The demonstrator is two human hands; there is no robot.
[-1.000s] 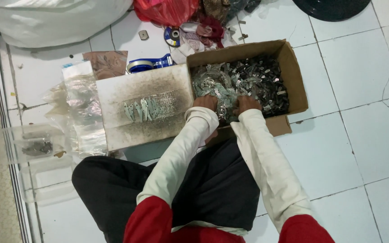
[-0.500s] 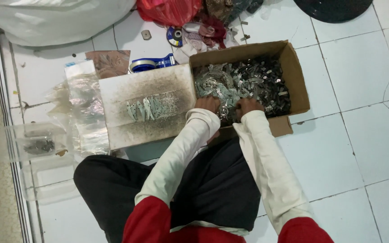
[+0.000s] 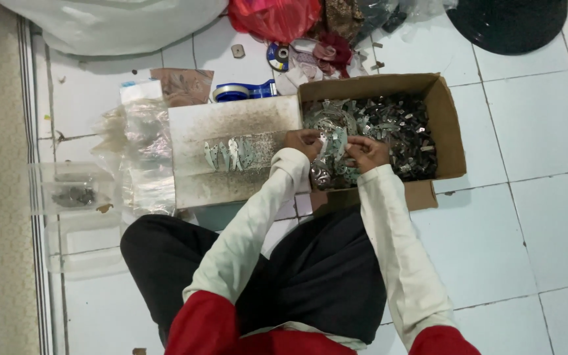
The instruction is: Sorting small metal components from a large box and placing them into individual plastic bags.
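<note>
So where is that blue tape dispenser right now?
In the head view, the blue tape dispenser lies on the tiled floor above the speckled board, just left of the cardboard box, away from both hands.

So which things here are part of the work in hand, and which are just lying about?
In use: left hand, right hand, shiny metal pieces, cardboard box, board with a row of pieces.

Lying about: tape dispenser, red bag, clear plastic bags, clear containers.

sleeves: long, cream-white | upper arms: red cloth | legs: black trousers | hands [image 3: 304,141]: bare, no gloves
</note>
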